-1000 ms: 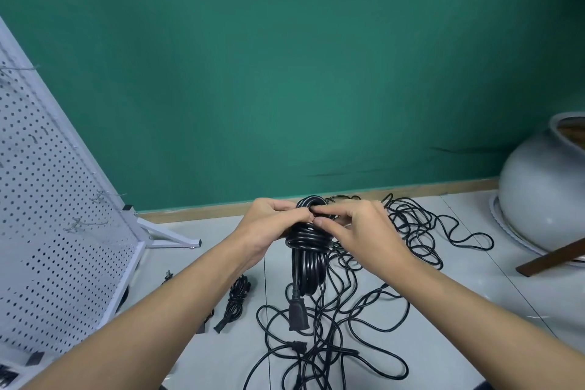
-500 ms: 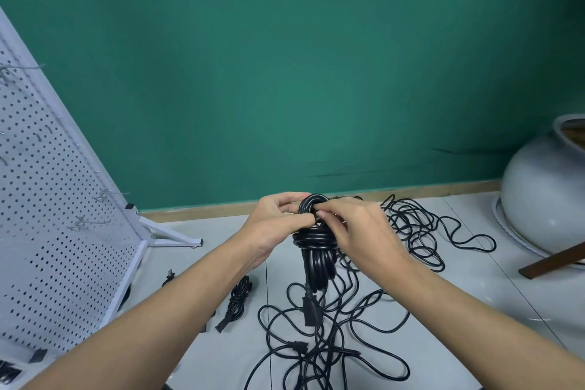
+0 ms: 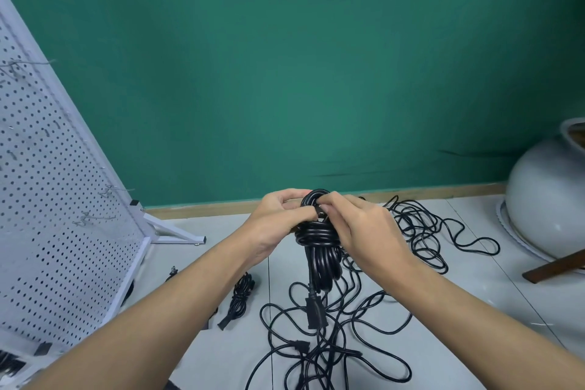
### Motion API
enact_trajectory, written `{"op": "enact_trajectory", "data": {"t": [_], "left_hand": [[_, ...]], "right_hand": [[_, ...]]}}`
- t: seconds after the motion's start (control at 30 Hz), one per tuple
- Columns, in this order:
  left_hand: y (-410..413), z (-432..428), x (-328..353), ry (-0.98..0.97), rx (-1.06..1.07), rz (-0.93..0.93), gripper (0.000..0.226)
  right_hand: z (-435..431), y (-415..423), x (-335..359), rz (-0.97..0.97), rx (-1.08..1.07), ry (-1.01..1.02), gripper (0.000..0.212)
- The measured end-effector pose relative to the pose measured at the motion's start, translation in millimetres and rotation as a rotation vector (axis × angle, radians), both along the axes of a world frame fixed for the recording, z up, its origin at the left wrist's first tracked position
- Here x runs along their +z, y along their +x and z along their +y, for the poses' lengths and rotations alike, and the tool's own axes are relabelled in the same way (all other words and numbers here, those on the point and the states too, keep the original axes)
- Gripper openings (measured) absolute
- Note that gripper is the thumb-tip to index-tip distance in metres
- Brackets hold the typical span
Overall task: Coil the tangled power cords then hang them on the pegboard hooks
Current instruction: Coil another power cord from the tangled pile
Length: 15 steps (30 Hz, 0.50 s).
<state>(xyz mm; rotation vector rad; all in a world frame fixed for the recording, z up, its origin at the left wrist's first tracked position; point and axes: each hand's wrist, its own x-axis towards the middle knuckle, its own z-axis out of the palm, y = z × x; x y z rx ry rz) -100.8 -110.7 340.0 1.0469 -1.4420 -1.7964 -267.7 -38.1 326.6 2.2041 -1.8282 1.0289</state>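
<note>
A black coiled power cord (image 3: 320,250) hangs between my hands above the floor, wrapped round its middle, with a plug (image 3: 315,311) dangling below. My left hand (image 3: 280,218) grips the coil's top from the left. My right hand (image 3: 364,229) pinches the cord end at the top loop from the right. A tangle of loose black cords (image 3: 342,336) lies on the floor beneath and stretches back to the right. The white pegboard (image 3: 53,199) leans at the left with metal hooks (image 3: 112,190) on it.
A small bundled black cord (image 3: 240,298) lies on the floor left of the tangle. The pegboard's white foot (image 3: 177,233) juts over the floor. A large pale ceramic pot (image 3: 547,199) and a brown wooden stick (image 3: 554,266) sit at the right. A green wall stands behind.
Both hands and the coil rose slightly. The right fingers shifted over the top loop, working the cord end there.
</note>
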Motion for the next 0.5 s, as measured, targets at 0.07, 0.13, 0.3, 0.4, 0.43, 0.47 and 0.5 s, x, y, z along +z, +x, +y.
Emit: {"op": "enact_trajectory", "data": {"t": [0.07, 0.13, 0.3, 0.4, 0.43, 0.47, 0.5], "left_hand": [[0.4, -1.8, -2.3, -0.008, -0.006, 0.004, 0.047], [0.8, -3.3, -4.4, -0.022, -0.009, -0.007, 0.048], [-1.1, -4.3, -5.5, -0.093, 0.026, -0.035, 0.048], [-0.3, -3.8, -3.3, -0.113, 0.023, -0.013, 0.047], [-0.4, -3.4, -2.8, -0.122, 0.017, -0.008, 0.045], [-0.7, -2.9, -2.7, -0.131, 0.012, -0.001, 0.043], [-1.3, -2.7, -2.8, -0.134, 0.009, 0.006, 0.042]], "right_hand": [[0.9, 1.7, 1.1, 0.024, -0.004, -0.005, 0.029], [2.6, 4.6, 1.5, 0.076, -0.013, -0.028, 0.027], [4.4, 8.2, 7.3, 0.140, -0.061, -0.078, 0.018], [2.5, 8.5, 8.7, 0.146, -0.080, -0.144, 0.016], [1.1, 8.3, 8.3, 0.153, -0.089, -0.157, 0.016], [-0.4, 8.3, 7.8, 0.161, -0.100, -0.161, 0.015], [-2.0, 8.5, 7.1, 0.174, -0.111, -0.162, 0.012]]}}
